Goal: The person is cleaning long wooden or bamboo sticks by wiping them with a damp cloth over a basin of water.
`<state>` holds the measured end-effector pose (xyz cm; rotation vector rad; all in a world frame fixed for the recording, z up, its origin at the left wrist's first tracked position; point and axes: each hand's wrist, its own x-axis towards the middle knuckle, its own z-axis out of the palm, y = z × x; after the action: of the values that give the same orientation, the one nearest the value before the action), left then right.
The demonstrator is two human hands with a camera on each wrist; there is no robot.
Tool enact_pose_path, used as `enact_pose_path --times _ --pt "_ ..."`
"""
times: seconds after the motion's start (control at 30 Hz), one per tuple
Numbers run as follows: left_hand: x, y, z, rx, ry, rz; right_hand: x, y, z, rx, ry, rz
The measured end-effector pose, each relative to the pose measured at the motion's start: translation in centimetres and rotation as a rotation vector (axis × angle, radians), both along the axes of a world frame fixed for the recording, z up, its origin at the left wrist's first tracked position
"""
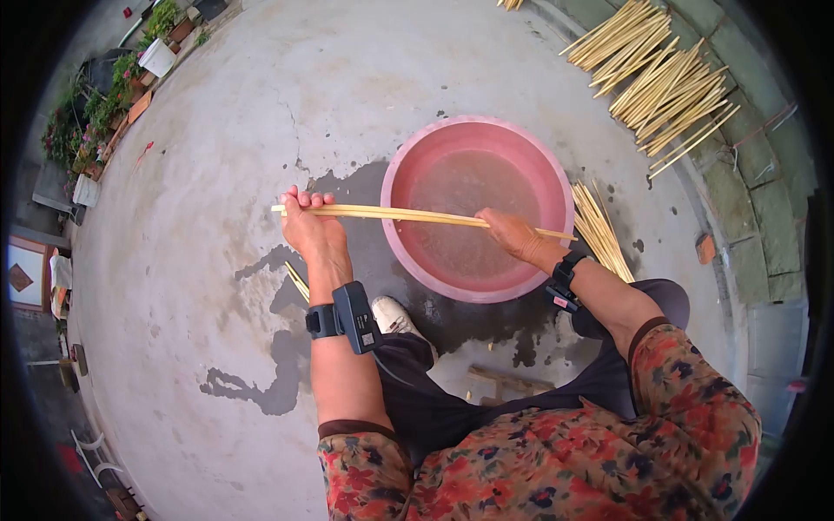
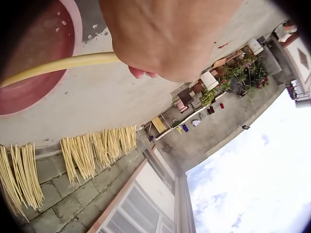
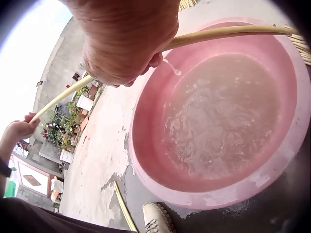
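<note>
Two or so long, pale yellow peeled stalks (image 1: pixel 395 214) stretch level over a pink plastic basin (image 1: pixel 556 195). Their left end is in my left hand (image 1: pixel 311 230), thumb and fingers gripping them just outside the basin's left rim. My right hand (image 1: pixel 511 233) grips the same stalks near their right end, above the basin; in the right wrist view its fingers curl around them (image 3: pixel 221 34). A drop of water (image 3: pixel 174 68) hangs below that hand. Cloudy water (image 3: pixel 223 116) fills the basin's bottom. The left palm is hidden in the left wrist view.
More peeled stalks (image 1: pixel 601 230) lie right of the basin, and a few (image 1: pixel 297 282) lie on the left. Large rows of stalks (image 1: pixel 669 87) lie by the stone edging at upper right. A shoe (image 1: pixel 395 317) stands on wet concrete near the basin. Flowerpots (image 1: pixel 139 106) line the far left.
</note>
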<state>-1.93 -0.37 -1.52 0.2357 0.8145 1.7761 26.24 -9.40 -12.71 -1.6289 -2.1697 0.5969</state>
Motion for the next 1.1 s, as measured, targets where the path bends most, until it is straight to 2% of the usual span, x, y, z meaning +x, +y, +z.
enact_pose_path --times 0.13,0.2,0.23,0.3,0.33,0.4,0.43,0.5,0.53,0.6,0.63,0.7,0.73,0.8,0.9,1.0,1.03,1.1 --pt "-0.6 -0.8 0.4 -0.003 -0.023 0.078 -0.1 0.9 0.9 0.063 -0.006 0.007" --pt "-1.7 -0.5 0.3 0.004 -0.025 0.100 -0.6 1.2 2.1 0.069 -0.176 -0.001" --pt "-2.1 -0.4 0.3 0.017 -0.024 0.137 -0.8 0.9 2.9 0.064 -0.184 -0.019" --pt "-2.2 -0.1 0.0 0.015 -0.049 0.135 -1.1 0.8 4.9 0.274 -0.157 -0.050" --pt "-2.2 -0.1 0.0 0.014 -0.060 0.146 -1.5 0.8 6.2 0.274 -0.165 -0.058" --pt "-1.8 0.0 -0.1 0.006 -0.095 0.142 -2.3 0.6 8.6 0.717 -0.165 0.028" --pt "-1.5 0.2 -0.2 -0.001 -0.126 0.150 -2.5 0.3 9.3 0.722 -0.175 0.020" --pt "-0.9 0.5 -0.3 0.000 -0.137 0.137 -3.0 -0.7 10.2 0.417 0.120 0.203" --pt "-0.6 0.6 -0.4 -0.001 -0.143 0.137 -3.2 -0.9 10.4 0.423 0.109 0.192" --pt "0.7 0.5 -0.6 0.003 -0.162 0.090 -3.5 -1.1 10.5 -0.664 0.846 -0.080" --pt "1.3 0.3 -0.7 0.000 -0.171 0.055 -3.1 -1.1 10.0 -0.657 0.844 -0.088" --pt "2.9 -0.1 -1.0 0.008 -0.196 0.006 -2.6 -1.1 9.4 -0.537 1.522 -0.359" --pt "3.5 -0.4 -1.2 0.014 -0.215 -0.035 -2.3 -1.0 9.7 -0.535 1.523 -0.362" --pt "4.5 -0.8 -1.7 0.000 -0.243 -0.092 -1.7 -0.7 10.4 -0.288 1.676 -0.397" --pt "5.7 -1.0 -2.4 -0.021 -0.266 -0.227 0.0 0.1 10.9 -0.244 1.812 -0.392" --pt "5.9 -1.5 -2.3 -0.138 -0.047 -0.176 1.9 0.0 11.4 -0.170 1.735 -0.412" --pt "5.6 -1.6 -2.8 -0.137 -0.050 -0.193 2.6 0.0 11.5 -0.137 1.695 -0.407" --pt "4.8 -1.4 -3.7 -0.127 0.231 -0.330 3.2 -0.5 11.4 -0.143 1.673 -0.425"
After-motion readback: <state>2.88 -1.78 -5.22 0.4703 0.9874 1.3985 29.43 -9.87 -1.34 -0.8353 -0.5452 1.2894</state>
